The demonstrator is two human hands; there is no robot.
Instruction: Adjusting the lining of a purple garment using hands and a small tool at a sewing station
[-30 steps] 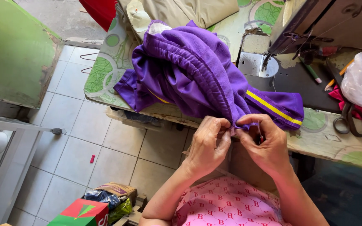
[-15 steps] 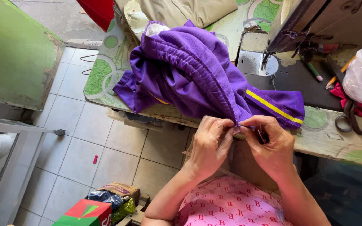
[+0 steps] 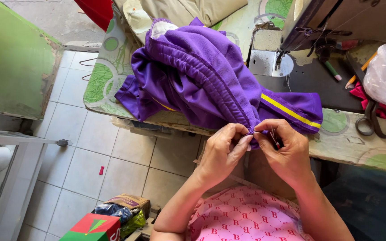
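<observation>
Presently the left hand (image 3: 222,151) and right hand (image 3: 284,149) meet at the near table (image 3: 345,138) edge, fingers narrowly pinching the hem of a purple garment (image 3: 202,80). Its bulk lies heaped on the table, left of the sewing machine (image 3: 336,22); scissors (image 3: 374,118) rest at right.

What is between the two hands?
In the head view, a pinched fold of the purple garment sits between the left hand and the right hand. Both hands grip it at the table edge.
</observation>
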